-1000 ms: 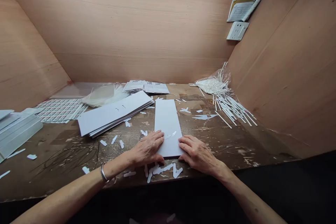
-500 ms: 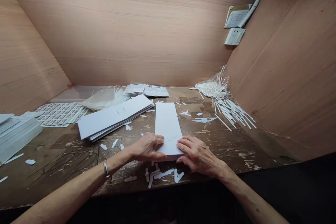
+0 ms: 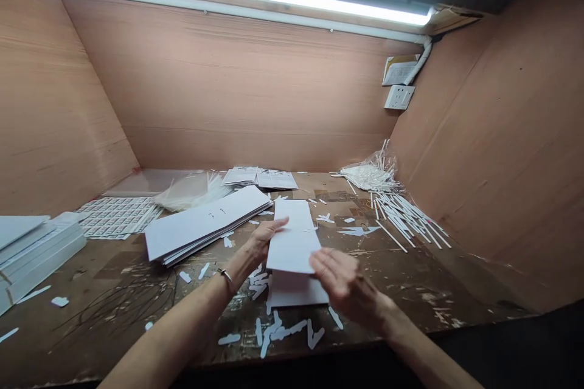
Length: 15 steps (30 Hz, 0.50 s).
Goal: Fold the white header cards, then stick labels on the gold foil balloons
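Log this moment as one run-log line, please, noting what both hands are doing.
left hand: touching folded white paper sheet | right hand: at sheet's right edge | nearby: loose stack of white rectangular paper sheets

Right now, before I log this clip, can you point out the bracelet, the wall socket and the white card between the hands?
Bracelet (image 3: pixel 224 274), head view, point on its metal band.
Wall socket (image 3: pixel 399 97), head view, point on the middle of its faceplate.
White card (image 3: pixel 293 250), head view, point on the middle of its top layer.
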### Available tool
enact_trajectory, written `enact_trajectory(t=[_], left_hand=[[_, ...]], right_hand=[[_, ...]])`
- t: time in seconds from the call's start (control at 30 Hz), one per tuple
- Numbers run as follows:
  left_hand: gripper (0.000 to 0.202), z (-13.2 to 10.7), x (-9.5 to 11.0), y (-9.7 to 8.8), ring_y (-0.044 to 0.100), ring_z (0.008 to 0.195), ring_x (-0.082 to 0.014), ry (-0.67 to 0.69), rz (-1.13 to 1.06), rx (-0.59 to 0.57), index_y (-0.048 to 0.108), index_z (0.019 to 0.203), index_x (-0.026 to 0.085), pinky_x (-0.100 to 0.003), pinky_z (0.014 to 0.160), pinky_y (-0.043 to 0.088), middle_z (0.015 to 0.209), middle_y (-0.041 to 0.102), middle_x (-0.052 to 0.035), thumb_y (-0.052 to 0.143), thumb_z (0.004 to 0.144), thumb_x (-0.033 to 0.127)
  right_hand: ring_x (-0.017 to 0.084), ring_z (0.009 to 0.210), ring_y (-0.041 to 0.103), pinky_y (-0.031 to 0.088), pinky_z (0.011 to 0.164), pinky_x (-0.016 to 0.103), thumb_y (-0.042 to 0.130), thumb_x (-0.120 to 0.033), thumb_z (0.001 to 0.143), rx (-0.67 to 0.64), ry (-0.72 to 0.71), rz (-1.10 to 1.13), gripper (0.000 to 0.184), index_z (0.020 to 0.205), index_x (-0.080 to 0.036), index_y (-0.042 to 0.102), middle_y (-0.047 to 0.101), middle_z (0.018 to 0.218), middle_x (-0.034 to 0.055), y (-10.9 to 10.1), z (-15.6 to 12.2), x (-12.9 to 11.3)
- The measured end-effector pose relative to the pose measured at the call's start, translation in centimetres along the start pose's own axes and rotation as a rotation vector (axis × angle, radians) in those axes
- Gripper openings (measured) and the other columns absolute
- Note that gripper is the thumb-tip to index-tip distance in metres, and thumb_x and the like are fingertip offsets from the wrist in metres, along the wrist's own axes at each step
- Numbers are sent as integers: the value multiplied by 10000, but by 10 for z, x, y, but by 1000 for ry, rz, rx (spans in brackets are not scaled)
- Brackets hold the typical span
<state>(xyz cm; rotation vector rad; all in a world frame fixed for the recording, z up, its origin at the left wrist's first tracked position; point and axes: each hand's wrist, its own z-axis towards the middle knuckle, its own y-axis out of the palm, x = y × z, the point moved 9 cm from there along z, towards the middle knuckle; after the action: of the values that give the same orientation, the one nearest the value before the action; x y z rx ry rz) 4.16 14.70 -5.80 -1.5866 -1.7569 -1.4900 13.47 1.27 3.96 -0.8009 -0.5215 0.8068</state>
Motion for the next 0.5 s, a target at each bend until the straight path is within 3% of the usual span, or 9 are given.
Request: enact_trajectory(t=[0.1, 0.17, 0.23, 0.3, 0.4, 0.5], left_hand=[[259, -4, 5, 3, 568, 476, -169, 56, 47, 25, 597, 751, 65, -285, 512, 464, 574, 623, -73, 701, 571, 220], [313, -18, 11, 12, 586, 518, -173, 139, 70, -52, 613, 812, 68, -277, 524, 464, 658, 650, -85, 714, 560, 224], [370, -36, 15, 26, 609, 589, -188, 212, 120, -181, 622, 891, 76, -281, 558, 471, 761, 663, -104, 711, 586, 265], [375, -52, 12, 39, 618, 641, -197, 226, 177, -289, 627, 928, 83, -290, 594, 475, 809, 665, -113, 691, 625, 295], [327, -66, 4, 51, 619, 654, -192, 203, 233, -358, 646, 896, 80, -283, 610, 471, 791, 666, -108, 677, 643, 284], [329, -64, -1, 51, 616, 654, -195, 169, 242, -349, 655, 876, 74, -283, 607, 465, 776, 666, -110, 672, 625, 286]], right_hand=[[261, 924, 563, 455, 801, 435, 500, -233, 801, -79, -1, 96, 271, 1032, -102, 553, 622, 978, 149, 4, -11, -10], [261, 949, 557, 448, 822, 435, 570, -360, 756, 2, 248, 226, 376, 1059, -138, 551, 619, 1000, 130, -9, -16, 23], [257, 963, 559, 460, 809, 414, 587, -399, 734, 147, 608, 432, 449, 1104, -149, 535, 602, 1051, 133, -21, -27, 75], [251, 939, 576, 474, 784, 398, 582, -400, 733, 190, 849, 788, 443, 1095, -147, 550, 599, 1068, 133, -12, -32, 109], [249, 882, 599, 474, 785, 387, 646, -350, 666, 123, 951, 1342, 351, 946, -139, 636, 645, 972, 109, 19, -19, 112], [248, 830, 612, 485, 766, 367, 709, -274, 584, 131, 1046, 1506, 244, 779, -130, 674, 669, 882, 90, 41, -15, 100]])
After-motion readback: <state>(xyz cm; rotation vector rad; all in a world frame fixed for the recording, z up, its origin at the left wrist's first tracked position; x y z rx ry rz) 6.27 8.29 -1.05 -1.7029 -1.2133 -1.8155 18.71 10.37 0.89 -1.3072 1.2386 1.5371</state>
